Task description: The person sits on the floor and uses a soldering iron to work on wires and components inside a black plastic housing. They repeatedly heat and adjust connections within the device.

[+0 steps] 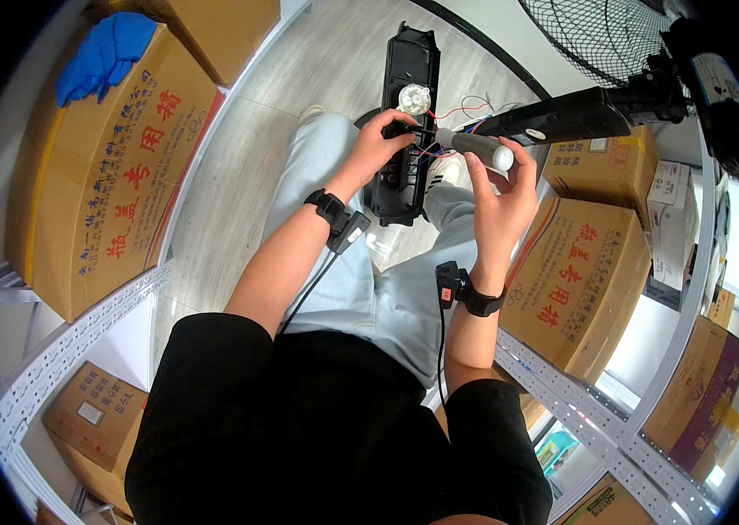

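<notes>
My right hand (507,188) grips a screwdriver (477,149) by its thick grey handle, the white end lying between thumb and fingers. Its dark shaft points left, where the fingertips of my left hand (378,150) close round the tip; any small piece there is hidden. Beneath the hands a long black plastic housing (402,194) stands between my legs, its hollow, ribbed side facing up. A clear round part (414,99) sits on it just beyond my left fingers. Thin red and blue wires (450,114) run out to the right beside the screwdriver.
A black fan column (575,114) with a wire-mesh guard (601,35) lies at the far right. Cardboard boxes (138,175) fill the metal shelving on the left, a blue cloth (107,54) on top. More cartons (575,280) stand on the right, close to my right arm.
</notes>
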Demonstrator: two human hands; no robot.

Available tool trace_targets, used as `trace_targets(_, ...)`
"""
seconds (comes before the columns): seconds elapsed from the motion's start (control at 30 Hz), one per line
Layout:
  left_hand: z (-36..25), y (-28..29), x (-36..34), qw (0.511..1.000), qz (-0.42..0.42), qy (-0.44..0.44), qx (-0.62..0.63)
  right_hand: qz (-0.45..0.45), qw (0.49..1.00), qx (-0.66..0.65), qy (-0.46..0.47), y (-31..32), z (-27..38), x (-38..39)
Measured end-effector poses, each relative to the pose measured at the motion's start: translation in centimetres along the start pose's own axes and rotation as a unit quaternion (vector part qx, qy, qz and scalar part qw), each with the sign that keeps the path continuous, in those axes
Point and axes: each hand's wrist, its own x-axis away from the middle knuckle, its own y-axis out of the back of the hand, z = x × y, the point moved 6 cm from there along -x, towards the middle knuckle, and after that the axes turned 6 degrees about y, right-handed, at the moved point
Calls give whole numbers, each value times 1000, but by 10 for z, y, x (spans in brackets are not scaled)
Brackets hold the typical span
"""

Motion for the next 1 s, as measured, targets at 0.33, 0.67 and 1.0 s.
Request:
trace_targets(0.33,1,2,-1,1000,-17,-5,-16,28,998,-22,46,-3,4,0)
trace_targets(0.67,5,1,-3,1000,-3,-13,-20,23,999,32,20,2,3,-1)
trace_targets(1.0,2,1,-3,999,-8,-30,-23,32,997,1,67,-1,10,-2)
